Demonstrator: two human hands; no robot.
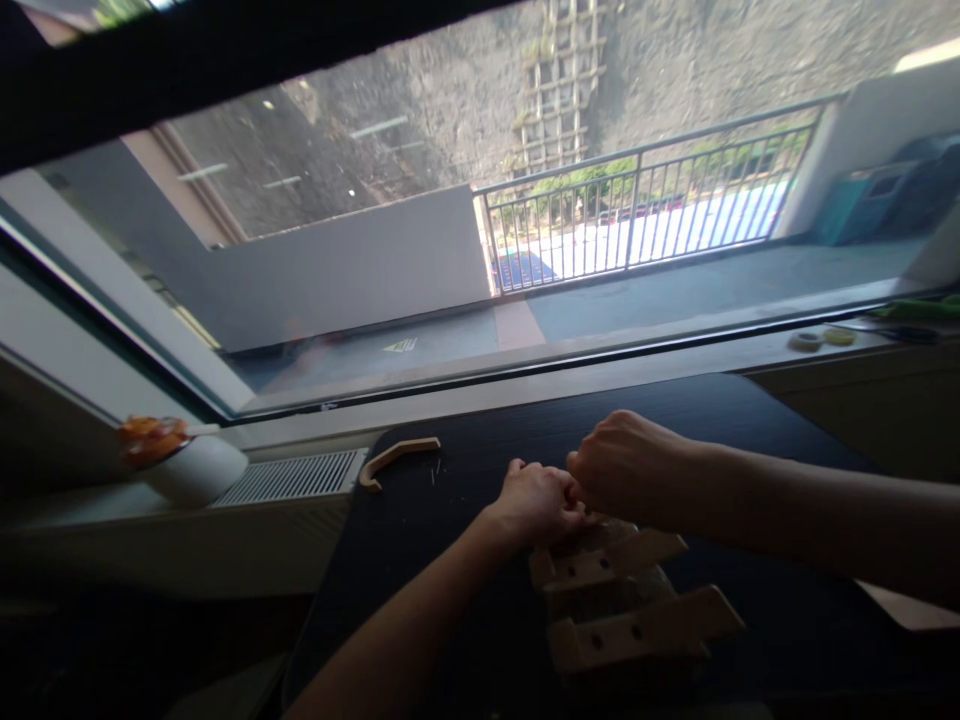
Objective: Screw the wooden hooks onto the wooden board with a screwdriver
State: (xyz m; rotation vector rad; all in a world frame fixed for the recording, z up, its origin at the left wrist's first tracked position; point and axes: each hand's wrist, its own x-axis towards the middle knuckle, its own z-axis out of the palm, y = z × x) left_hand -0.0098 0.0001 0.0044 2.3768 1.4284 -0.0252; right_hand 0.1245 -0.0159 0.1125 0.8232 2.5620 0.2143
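Wooden assembly (645, 628) sits on the near-right part of the bench, its far end up under both hands. Biggest first: rough grey slope (420, 130) outside, seen thru a large window (360, 270); metal railing (637, 210) in front of it, teal bin (855, 210) out at R. Inside, dark bench (405, 570) w/ rounded corners, set nr the pale sill (517, 388); white grille (292, 476) just L of it. Bare forearms come in from below and from R. R hand (630, 462) is curled fist-like, back of hand up, above the assembly's far end; L hand (538, 498) lies lower, knuckles up, fingers bent, right beside R hand. Fingertips mostly hidden, so can't tell for either grip if it's clamped on smth or just folded. White pot (206, 470) w/ orange stuff (150, 440) at its mouth is tilted in view, far L nr the grille. Assembly itself: two pale wooden bars lying roughly parallel, smth glossy btwn them, too dim to ID. Bent wooden strip (405, 447) lies alone nr the bench's far-L corner, well apart from the hands. Pale roll (804, 341) + yellow roll (838, 336) on the sill at R. Smallest: thin slivers (434, 472) just beside the strip, and dark spots (637, 632), two per bar.
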